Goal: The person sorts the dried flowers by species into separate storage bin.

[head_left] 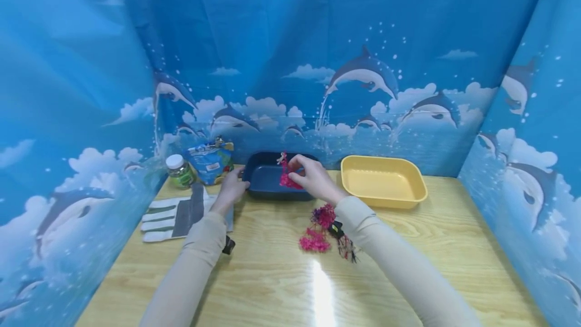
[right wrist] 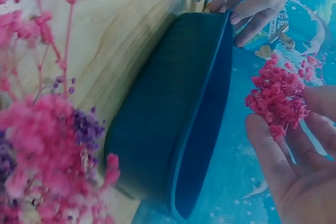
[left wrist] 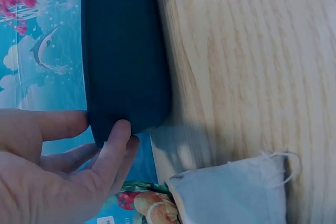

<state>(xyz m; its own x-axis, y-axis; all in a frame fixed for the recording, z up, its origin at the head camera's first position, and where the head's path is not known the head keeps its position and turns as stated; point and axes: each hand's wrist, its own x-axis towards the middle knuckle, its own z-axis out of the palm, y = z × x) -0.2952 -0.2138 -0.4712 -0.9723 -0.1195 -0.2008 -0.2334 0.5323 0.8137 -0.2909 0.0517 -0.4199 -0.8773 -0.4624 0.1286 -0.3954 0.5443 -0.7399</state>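
My left hand (head_left: 231,188) pinches the left end of a dark blue plastic basin (head_left: 272,195), thumb and fingers on either side of its rim, as the left wrist view shows. Over the basin, my right hand (head_left: 315,179) holds a sprig of pink dried flowers (right wrist: 275,98) between thumb and fingers. In the right wrist view the sprig is above the basin's rim and apart from it. More pink and purple dried flowers (head_left: 315,240) lie on the table by my right forearm, with a black item (head_left: 336,229) beside them that I cannot make out.
A yellow basin (head_left: 383,201) stands to the right of the blue one. At the left are a lidded jar (head_left: 182,175), a blue snack bag (head_left: 210,165) with a clip on top, and grey-white work gloves (head_left: 165,219). A dolphin-printed curtain (head_left: 281,64) encloses the table's back and sides.
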